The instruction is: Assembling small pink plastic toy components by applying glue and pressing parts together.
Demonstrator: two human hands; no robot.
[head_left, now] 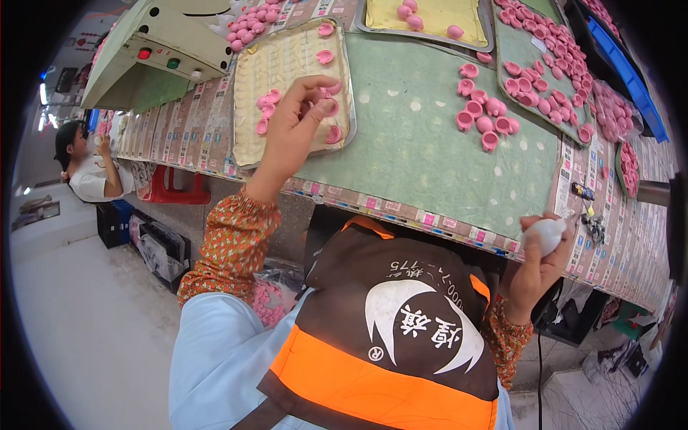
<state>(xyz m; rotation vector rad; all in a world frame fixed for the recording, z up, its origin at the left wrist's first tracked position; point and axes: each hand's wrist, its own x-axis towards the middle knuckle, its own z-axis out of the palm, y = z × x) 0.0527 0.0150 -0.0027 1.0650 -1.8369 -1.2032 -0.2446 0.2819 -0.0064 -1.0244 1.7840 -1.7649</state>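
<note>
My left hand [292,123] reaches over a tray [247,77] lined with ridged cream material. Its thumb and forefinger close around a small pink piece [332,88]. Close to those fingers, other pink cup-shaped pieces [325,56] lie along the tray's right side, and a small group [266,109] is left of the wrist. Near the table's front edge, my right hand [534,266] is wrapped around a smooth, pale grey-white egg-shaped object [548,235]. Whether that object has an opening or a tip cannot be made out.
Loose pink cups [474,109] sit on the green dotted mat [401,136]. Beyond are a yellow-lined tray [430,13] and a tray heaped with pink pieces [552,86]. A cream machine with buttons [161,54] stands far left; a co-worker [89,168] sits beyond it.
</note>
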